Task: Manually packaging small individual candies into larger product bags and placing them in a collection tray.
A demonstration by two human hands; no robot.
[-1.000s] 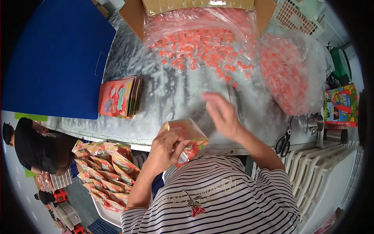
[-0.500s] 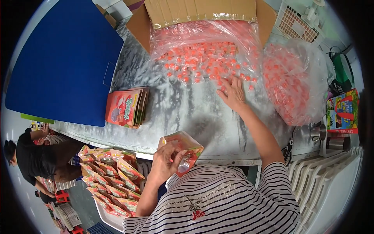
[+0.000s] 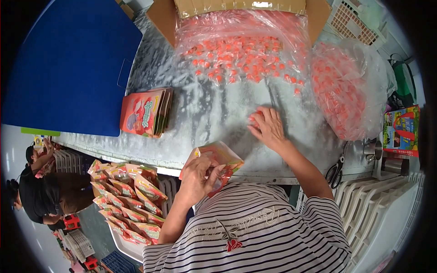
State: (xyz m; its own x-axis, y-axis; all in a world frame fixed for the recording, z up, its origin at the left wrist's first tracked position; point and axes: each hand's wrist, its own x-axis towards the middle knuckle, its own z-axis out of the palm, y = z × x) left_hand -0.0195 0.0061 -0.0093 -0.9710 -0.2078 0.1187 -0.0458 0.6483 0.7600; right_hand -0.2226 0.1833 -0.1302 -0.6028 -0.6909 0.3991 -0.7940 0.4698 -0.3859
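Far left of both hands lies a blue board [image 3: 68, 68], then a stack of flat pouches [image 3: 144, 112] on the table [image 3: 205, 113], well apart from any fingers. The left hand [image 3: 196, 176] holds an open pouch [image 3: 217, 160] at the table's near edge — fingers curled around its lower part, its mouth tilted up and toward the right hand. The right hand [image 3: 268, 128] lies farther out, palm down, fingers narrowly cupped over a few candies [image 3: 255, 116] just at their tips. Those candies sit up and right of the pouch, so the right hand is the nearer. Beyond the fingertips spreads the loose candy pile [image 3: 241, 57] on plastic; right of them, a full candy bag [image 3: 346, 91].
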